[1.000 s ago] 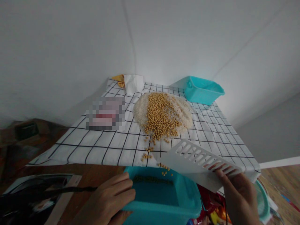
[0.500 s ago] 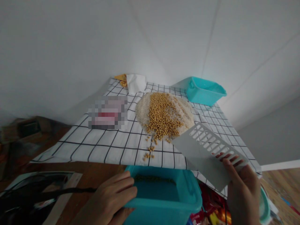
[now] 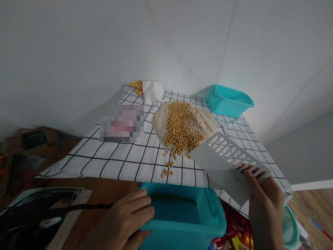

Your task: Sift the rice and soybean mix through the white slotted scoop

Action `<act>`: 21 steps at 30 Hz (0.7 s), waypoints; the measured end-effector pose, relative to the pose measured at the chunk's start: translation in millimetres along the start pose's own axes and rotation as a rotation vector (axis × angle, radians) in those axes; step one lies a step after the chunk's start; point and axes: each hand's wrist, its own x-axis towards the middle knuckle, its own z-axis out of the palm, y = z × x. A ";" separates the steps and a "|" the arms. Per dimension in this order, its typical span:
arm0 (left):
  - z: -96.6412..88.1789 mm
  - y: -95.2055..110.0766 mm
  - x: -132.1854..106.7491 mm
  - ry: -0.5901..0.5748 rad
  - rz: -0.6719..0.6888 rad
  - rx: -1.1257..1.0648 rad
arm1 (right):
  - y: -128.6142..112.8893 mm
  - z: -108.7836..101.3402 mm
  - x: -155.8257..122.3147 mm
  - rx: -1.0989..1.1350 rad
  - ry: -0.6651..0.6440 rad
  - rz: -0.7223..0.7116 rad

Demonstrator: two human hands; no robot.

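My left hand grips the left rim of a teal plastic tub held just below the table's near edge; a few beans lie at its far inner wall. My right hand holds a flat white slotted plastic panel, tilted, with its far edge beside a mound of white rice topped with yellow soybeans on the checked cloth. A small trail of loose beans runs from the mound toward the tub.
A second teal tub sits at the far right corner of the table. A white and yellow cloth lies at the back by the wall. A blurred pink item lies left of the mound. Dark items lie lower left.
The slotted panel has risen from the tub's edge and moved up toward the mound. The beans that lay on it a second ago are gone from it. My left hand has kept still.
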 end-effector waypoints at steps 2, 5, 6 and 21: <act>0.6 -0.3 -1.1 0.012 -0.005 0.003 | 0.9 2.1 1.2 0.007 -0.014 0.007; 0.7 -0.3 -1.4 0.001 -0.020 -0.009 | 1.7 4.6 1.9 0.038 -0.036 0.013; 0.5 -0.1 -1.2 -0.001 -0.021 -0.016 | 1.5 5.4 1.7 0.051 -0.043 0.025; -0.7 1.3 2.3 0.003 -0.002 -0.014 | -23.3 12.1 -9.8 0.020 -0.167 0.084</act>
